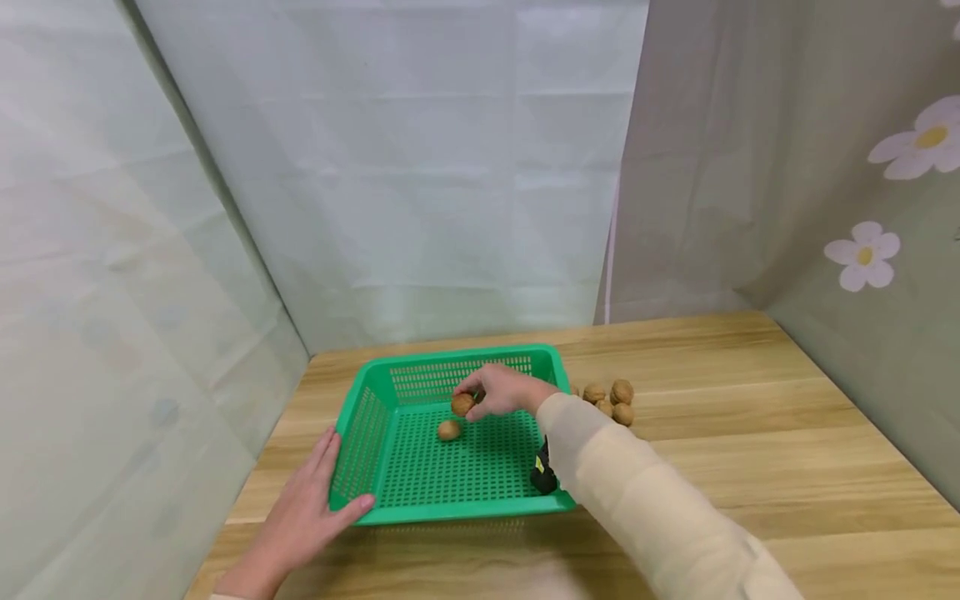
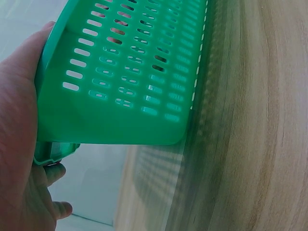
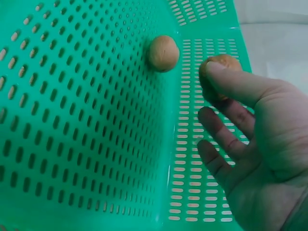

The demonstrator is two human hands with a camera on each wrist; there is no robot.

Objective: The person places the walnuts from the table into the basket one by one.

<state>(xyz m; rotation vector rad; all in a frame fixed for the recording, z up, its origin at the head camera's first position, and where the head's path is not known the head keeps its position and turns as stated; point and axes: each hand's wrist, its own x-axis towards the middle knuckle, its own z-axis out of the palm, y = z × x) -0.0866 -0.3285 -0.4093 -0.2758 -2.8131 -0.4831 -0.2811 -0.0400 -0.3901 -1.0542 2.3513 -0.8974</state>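
Observation:
A green plastic basket (image 1: 420, 512) with slotted walls sits on the wooden table. Over its inside, my right hand (image 1: 504, 390) pinches a walnut (image 1: 462, 405) between thumb and fingertips; the right wrist view shows this walnut (image 3: 225, 62) above the basket floor, the other fingers loosely bent. A second walnut (image 1: 449, 430) lies on the basket floor just below. At the basket's near left corner, my left hand (image 1: 303, 492) rests against the rim, thumb on the front edge and fingers along the left side. The left wrist view shows the palm (image 2: 19, 125) against the rim.
Right of the basket, several walnuts (image 1: 622, 392) lie grouped on the wooden table (image 1: 720, 417), partly behind the right forearm. A black wrist device (image 1: 543, 471) shows under the right sleeve. Pale curtains (image 1: 450, 167) stand behind and at both sides.

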